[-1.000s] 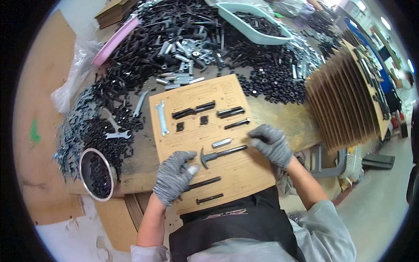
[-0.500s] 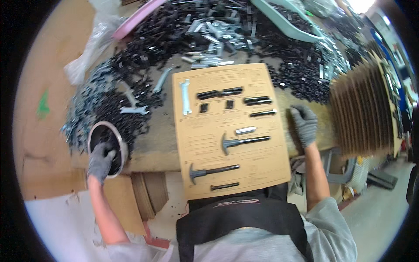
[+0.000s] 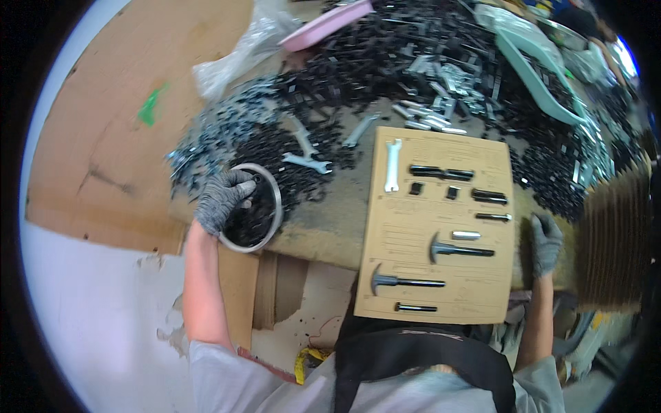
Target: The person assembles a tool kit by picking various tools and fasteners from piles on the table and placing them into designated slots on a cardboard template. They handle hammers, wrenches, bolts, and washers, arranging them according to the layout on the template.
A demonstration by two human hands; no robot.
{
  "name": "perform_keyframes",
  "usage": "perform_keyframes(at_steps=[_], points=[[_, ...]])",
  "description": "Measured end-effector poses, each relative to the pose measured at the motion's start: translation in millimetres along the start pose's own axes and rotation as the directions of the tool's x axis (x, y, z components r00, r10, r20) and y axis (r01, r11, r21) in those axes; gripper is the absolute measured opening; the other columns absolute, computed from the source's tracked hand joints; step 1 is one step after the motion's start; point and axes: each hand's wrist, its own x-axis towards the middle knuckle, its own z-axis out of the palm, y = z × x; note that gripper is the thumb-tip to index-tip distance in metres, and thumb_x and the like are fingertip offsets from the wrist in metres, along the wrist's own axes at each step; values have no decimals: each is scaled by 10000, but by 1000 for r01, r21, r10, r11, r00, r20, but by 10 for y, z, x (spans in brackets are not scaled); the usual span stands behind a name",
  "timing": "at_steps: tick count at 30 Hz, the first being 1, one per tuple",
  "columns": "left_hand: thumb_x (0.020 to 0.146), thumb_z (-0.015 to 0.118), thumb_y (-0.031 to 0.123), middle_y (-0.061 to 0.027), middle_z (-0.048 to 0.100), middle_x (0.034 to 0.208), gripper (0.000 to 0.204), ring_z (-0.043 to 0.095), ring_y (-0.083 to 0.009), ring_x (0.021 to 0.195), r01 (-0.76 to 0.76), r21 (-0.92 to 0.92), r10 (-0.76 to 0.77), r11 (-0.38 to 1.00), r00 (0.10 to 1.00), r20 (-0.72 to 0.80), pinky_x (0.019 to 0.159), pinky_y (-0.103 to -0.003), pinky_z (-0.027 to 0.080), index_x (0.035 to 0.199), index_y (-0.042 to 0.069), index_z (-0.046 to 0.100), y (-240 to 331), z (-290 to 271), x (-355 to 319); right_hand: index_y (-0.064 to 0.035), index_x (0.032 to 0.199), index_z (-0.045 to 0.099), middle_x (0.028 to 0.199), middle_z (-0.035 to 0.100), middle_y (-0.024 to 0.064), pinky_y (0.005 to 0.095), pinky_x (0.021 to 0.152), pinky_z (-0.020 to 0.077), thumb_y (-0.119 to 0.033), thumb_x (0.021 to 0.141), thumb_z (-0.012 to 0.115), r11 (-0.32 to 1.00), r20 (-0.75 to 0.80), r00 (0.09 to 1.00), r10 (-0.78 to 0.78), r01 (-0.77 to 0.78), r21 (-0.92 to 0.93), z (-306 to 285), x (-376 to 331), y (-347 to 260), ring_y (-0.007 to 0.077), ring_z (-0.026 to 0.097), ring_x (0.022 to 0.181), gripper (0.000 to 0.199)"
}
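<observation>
My left hand (image 3: 222, 201), in a grey knit glove, is over a round metal bowl (image 3: 277, 206) at the table's front left. Its fingers are pinched together above the small black parts (image 3: 249, 224) inside; what they grip is too small to make out. My right hand (image 3: 546, 246), gloved too, rests with loosely extended fingers just right of a cardboard sheet (image 3: 413, 230), and nothing shows in it. On the sheet lie an open-ended wrench (image 3: 392, 165), two T-shaped dark tools (image 3: 461, 250), a silver cylinder (image 3: 466, 235), a black bolt (image 3: 416, 307) and several short black parts (image 3: 441, 172).
Loose black parts (image 3: 330, 76) and silver pieces (image 3: 227, 124) are heaped across the table. Loose wrenches (image 3: 307, 163) lie beyond the bowl. A pink tray (image 3: 327, 26) and a pale green tray (image 3: 533, 82) stand farther back. Stacked cardboard (image 3: 613, 241) rises at the right.
The view has swung left, so the scene sits farther right. My left hand has lifted from deep in the bowl to near its rim. My right hand stays beside the cardboard sheet.
</observation>
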Motion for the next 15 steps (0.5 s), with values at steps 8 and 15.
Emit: perform_keyframes(at_steps=[8, 15], points=[[749, 680, 200, -99, 674, 790, 216, 619, -189, 683, -571, 426, 411, 702, 813, 413, 652, -335, 504, 883, 33, 705, 1092, 2179, 779, -14, 967, 687, 834, 693, 50, 247, 692, 501, -122, 876, 651, 947, 22, 1000, -7, -1, 322, 264, 503, -803, 96, 611, 748, 146], [759, 699, 207, -98, 695, 746, 192, 650, -197, 675, -496, 580, 254, 647, 857, 449, 658, -323, 509, 879, 62, 735, 1123, 2883, 1220, -12, 955, 688, 831, 704, 81, 257, 658, 528, -122, 861, 670, 962, 111, 983, -143, 112, 250, 505, 708, -994, 111, 643, 721, 146]])
